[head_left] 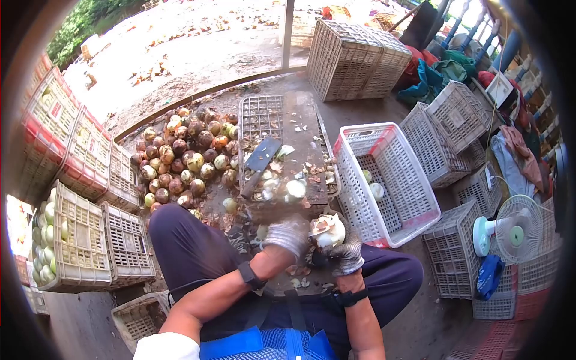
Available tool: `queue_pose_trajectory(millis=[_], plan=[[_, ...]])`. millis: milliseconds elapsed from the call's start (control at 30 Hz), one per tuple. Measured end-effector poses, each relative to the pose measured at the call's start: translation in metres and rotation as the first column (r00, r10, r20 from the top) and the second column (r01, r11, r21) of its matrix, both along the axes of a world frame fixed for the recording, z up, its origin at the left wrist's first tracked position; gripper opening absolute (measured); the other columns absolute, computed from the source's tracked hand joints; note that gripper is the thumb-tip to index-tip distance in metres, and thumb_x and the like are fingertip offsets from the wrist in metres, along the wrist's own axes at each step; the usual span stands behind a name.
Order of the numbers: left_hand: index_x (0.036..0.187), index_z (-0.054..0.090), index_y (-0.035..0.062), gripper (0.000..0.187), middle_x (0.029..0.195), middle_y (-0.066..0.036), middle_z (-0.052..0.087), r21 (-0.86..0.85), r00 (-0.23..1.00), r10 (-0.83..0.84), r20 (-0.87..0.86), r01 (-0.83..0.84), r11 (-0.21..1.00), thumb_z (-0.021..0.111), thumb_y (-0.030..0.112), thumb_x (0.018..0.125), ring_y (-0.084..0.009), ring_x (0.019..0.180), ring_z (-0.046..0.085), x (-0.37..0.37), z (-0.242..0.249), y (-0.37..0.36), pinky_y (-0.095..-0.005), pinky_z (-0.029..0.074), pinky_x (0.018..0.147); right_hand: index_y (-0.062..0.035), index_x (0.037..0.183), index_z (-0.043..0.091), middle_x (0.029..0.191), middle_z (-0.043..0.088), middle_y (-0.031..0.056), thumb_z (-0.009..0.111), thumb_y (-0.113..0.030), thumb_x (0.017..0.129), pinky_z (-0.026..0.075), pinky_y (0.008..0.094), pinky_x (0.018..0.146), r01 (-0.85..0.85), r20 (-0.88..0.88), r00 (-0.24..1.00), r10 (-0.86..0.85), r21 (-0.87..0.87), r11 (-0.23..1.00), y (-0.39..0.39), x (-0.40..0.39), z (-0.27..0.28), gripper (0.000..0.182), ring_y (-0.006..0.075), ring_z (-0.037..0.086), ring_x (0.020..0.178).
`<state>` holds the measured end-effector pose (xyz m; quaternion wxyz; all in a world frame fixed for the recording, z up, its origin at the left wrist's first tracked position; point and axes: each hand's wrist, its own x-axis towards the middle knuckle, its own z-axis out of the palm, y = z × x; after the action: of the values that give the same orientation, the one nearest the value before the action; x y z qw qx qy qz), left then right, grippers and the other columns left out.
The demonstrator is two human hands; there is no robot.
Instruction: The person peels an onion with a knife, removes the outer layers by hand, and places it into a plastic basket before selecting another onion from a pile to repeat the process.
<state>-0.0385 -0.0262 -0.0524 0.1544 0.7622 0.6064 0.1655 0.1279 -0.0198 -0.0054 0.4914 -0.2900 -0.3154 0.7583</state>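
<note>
My right hand (348, 257), in a grey knit glove, is closed around a partly peeled onion (327, 230). Its flesh is white, with scraps of brown skin on top. Just left of it is my gloved left hand (287, 235), smeared by motion, so its fingers and anything in them cannot be made out. In front of both hands lies a worn wooden board (305, 141) across a crate, littered with peel. A peeled white onion (295, 189) sits on its near end. To its left, a dark cleaver (263, 154) rests with its handle towards me.
A heap of unpeeled onions (186, 153) covers the ground ahead on the left. At right stands a white crate (390, 180) with a few peeled ones inside. A filled crate (78, 240) stands at left. A fan (517, 229) and stacked crates (450, 249) are far right.
</note>
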Motion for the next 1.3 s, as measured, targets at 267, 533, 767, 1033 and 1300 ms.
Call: queue_pose_trajectory(millis=[267,533,767,1033,1300], plan=[[0.111,0.061,0.0044,0.037,0.094,-0.018,0.065,-0.11,0.989,-0.141,0.037,0.144,0.983,0.062,0.025,0.081,-0.0326,0.079,0.063,-0.013,0.004,0.028,-0.0409,0.051,0.068,0.0057,0.12,0.05,0.109,0.06,0.0159,0.078,-0.002,0.046,0.055,0.037,0.083,0.071,-0.041,0.997,-0.069,0.047,0.996,-0.008,-0.007,0.022,0.08,0.0263,0.062,0.095],[0.09,0.063,0.0017,0.024,0.084,-0.021,0.062,-0.101,0.997,0.024,0.07,-0.017,0.995,0.059,0.023,0.079,-0.0379,0.077,0.062,-0.022,0.098,-0.003,-0.0451,0.05,0.065,0.0044,0.123,0.048,0.109,0.061,0.0144,0.083,-0.004,0.044,0.053,0.0359,0.083,0.045,-0.078,0.996,-0.046,-0.015,0.999,-0.003,0.009,0.026,0.088,0.0242,0.061,0.096],[0.09,0.064,0.0039,0.018,0.091,-0.013,0.063,-0.037,0.99,0.025,-0.141,-0.031,0.999,0.058,0.015,0.077,-0.0316,0.077,0.065,0.009,0.053,-0.015,-0.0404,0.052,0.065,0.0041,0.121,0.051,0.107,0.062,0.0134,0.081,-0.002,0.048,0.054,0.0348,0.082,0.034,-0.043,0.999,-0.033,0.006,0.999,-0.01,0.009,0.017,0.079,0.023,0.062,0.094],[0.087,0.065,0.0021,0.023,0.083,-0.021,0.064,-0.146,0.969,0.09,0.23,-0.057,0.988,0.056,0.022,0.08,-0.0371,0.078,0.062,-0.031,0.029,0.008,-0.0442,0.05,0.064,0.0037,0.118,0.054,0.105,0.063,0.0123,0.079,0.0,0.052,0.054,0.0335,0.08,0.082,0.079,0.993,-0.092,0.121,0.989,-0.003,0.003,0.02,0.07,0.0217,0.063,0.091],[0.083,0.063,0.0032,0.022,0.08,-0.019,0.062,0.092,0.991,-0.039,0.126,0.028,0.995,0.061,0.024,0.075,-0.0368,0.075,0.062,-0.012,0.079,-0.014,-0.0442,0.049,0.063,-0.0052,0.114,0.059,0.099,0.066,0.004,0.078,-0.006,0.06,0.052,0.029,0.077,0.016,0.574,0.794,-0.199,0.308,0.951,0.004,0.011,0.001,0.057,0.0133,0.062,0.086]])
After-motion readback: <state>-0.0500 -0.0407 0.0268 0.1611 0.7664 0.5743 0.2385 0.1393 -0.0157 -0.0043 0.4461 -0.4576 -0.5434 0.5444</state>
